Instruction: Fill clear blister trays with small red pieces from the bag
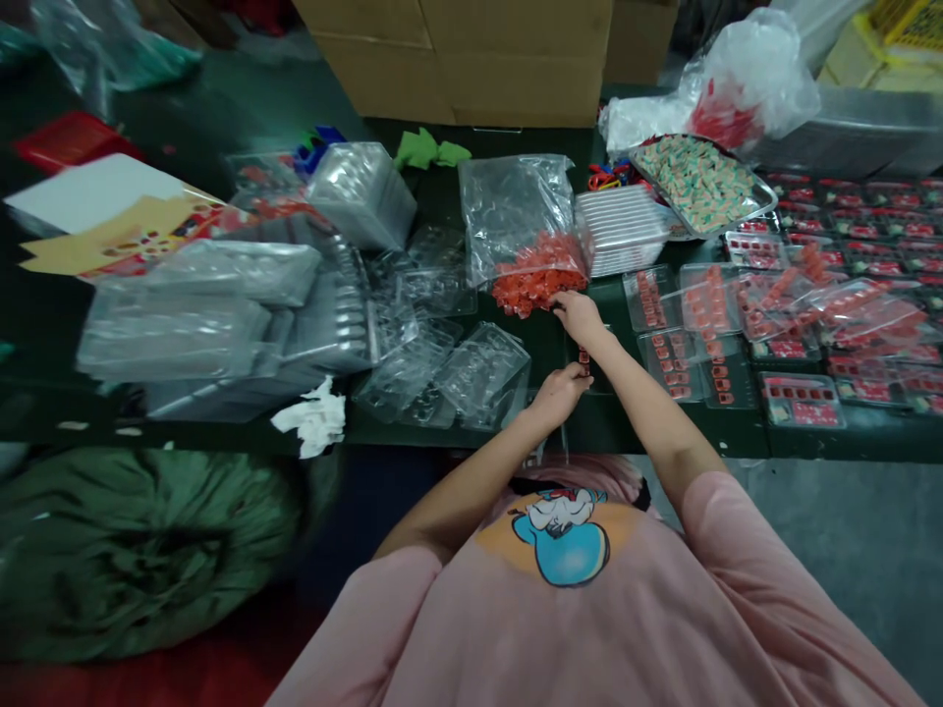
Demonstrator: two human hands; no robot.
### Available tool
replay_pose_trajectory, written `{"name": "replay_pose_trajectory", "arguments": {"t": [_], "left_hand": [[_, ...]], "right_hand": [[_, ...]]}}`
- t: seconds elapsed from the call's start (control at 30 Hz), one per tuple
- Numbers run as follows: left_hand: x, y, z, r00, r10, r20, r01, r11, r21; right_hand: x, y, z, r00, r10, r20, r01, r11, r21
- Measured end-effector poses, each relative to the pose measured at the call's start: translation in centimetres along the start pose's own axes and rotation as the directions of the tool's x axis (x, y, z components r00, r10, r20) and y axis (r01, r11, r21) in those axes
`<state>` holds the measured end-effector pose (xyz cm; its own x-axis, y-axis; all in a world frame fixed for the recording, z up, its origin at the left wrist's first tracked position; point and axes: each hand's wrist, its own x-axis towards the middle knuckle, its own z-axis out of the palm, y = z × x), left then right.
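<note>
My right hand (579, 312) reaches into the edge of a pile of small red pieces (536, 280) that spills from a clear plastic bag (516, 206); its fingers are curled, pinching among the pieces. Nearer my body, my left hand (561, 390) has its fingers closed on a small red piece (584, 361), over a clear tray on the dark green table (413, 432).
Stacks of empty clear plastic trays (221, 314) fill the left side. Filled trays of red pieces (803, 398) cover the right. A tray of green and tan pieces (696, 182) and a white bag (744, 83) sit behind. Cardboard boxes (471, 59) stand at the back. A green sack (139, 540) lies at lower left.
</note>
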<state>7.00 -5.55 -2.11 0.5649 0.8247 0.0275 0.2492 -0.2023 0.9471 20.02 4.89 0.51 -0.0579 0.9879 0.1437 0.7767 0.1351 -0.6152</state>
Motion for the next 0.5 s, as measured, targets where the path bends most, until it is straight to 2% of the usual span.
{"name": "replay_pose_trajectory", "arguments": {"t": [0.13,0.23,0.3,0.37,0.43,0.5], "left_hand": [[-0.4,1.4,-1.3,0.999,-0.031,-0.010,0.030,0.996,-0.088],[-0.4,1.9,-2.5,0.993,-0.063,-0.102,0.049,0.990,-0.132],[-0.1,1.7,-3.2,0.968,-0.127,-0.218,0.081,0.974,-0.212],[0.6,1.5,-3.7,0.919,-0.236,-0.317,0.114,0.927,-0.358],[1.4,1.3,-4.0,0.860,-0.385,-0.336,0.144,0.813,-0.564],[2.2,1.3,-4.3,0.816,-0.504,-0.284,0.145,0.653,-0.744]], "right_hand": [[2.6,-0.7,2.0,0.996,0.078,0.053,-0.067,0.981,-0.182],[2.9,-0.4,2.3,0.997,0.065,0.040,-0.057,0.982,-0.180],[2.7,0.1,1.9,0.998,0.069,0.008,-0.068,0.993,-0.094],[2.0,0.5,1.4,0.997,0.075,-0.032,-0.073,0.996,0.059],[0.7,0.5,0.6,0.997,0.059,-0.046,-0.046,0.966,0.253],[-1.3,0.0,-0.3,0.999,0.033,-0.036,-0.015,0.908,0.419]]}}
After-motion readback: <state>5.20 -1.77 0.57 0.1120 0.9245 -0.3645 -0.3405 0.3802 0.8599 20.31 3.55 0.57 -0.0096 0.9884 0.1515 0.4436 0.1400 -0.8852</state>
